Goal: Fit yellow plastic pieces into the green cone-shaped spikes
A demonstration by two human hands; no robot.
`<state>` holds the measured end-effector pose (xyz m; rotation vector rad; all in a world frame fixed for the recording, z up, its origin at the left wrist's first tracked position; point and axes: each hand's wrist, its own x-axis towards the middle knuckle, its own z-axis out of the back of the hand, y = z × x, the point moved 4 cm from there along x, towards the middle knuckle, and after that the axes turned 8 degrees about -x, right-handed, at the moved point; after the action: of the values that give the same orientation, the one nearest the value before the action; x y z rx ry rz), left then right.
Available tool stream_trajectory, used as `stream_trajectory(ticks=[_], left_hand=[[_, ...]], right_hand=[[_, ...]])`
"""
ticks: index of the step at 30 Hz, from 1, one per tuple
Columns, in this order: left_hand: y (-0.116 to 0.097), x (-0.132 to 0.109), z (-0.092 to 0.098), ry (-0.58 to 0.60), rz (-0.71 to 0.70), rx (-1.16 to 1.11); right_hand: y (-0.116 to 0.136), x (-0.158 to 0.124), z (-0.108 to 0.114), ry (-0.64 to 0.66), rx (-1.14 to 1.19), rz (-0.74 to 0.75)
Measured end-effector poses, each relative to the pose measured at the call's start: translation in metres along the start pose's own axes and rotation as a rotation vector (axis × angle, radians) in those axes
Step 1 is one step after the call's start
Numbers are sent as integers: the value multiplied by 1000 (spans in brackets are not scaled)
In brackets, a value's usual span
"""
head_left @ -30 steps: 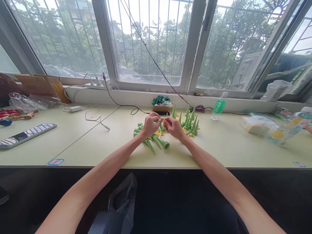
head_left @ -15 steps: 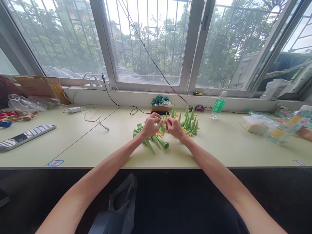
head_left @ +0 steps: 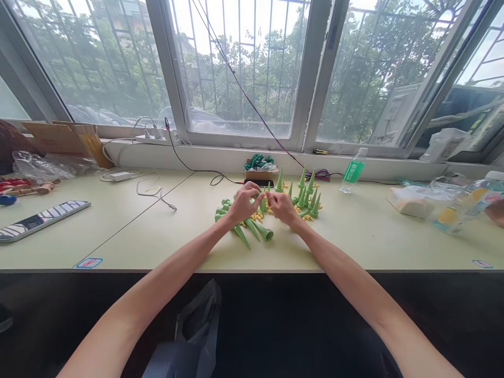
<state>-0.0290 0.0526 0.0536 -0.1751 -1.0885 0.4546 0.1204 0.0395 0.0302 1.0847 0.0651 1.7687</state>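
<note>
My left hand [head_left: 247,201] and my right hand [head_left: 281,205] meet above the middle of the table, fingertips close together. The fingers of both are pinched closed; whatever lies between them is too small and covered to make out. Under and behind the hands are small yellow pieces [head_left: 258,216], partly hidden. Several green plastic spikes [head_left: 310,194] stand upright to the right of my right hand. Below my left hand, more green hollow cones [head_left: 263,231] lie on their sides, one with its round open end towards me.
Behind the hands are a dark phone [head_left: 259,183] and a small cardboard box [head_left: 261,174]. A water bottle [head_left: 353,170] stands back right. Tissues [head_left: 409,200] and a bottle in plastic [head_left: 452,215] lie right, near another person's hand [head_left: 496,211]. A cable [head_left: 157,195] and glossy slab [head_left: 45,219] lie left.
My two hands stay nearly in place, with only a slight shift of the right fingers. At the far right edge, the other person's hand has moved a little.
</note>
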Motion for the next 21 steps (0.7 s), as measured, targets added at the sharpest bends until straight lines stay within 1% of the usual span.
stream_trajectory(ticks=[4,10,15,21], left_hand=[[2,0,0,-28,5,-14],[4,0,1,-73,28,-11],[4,1,3,-101,54,-12],[6,1,2,-94,44,-19]], right_hand=[[-1,0,-1,15,40,-24],[-1,1,1,-38,-2,-8],[0,0,0,18,65,-28],[1,-1,0,25,59,-11]])
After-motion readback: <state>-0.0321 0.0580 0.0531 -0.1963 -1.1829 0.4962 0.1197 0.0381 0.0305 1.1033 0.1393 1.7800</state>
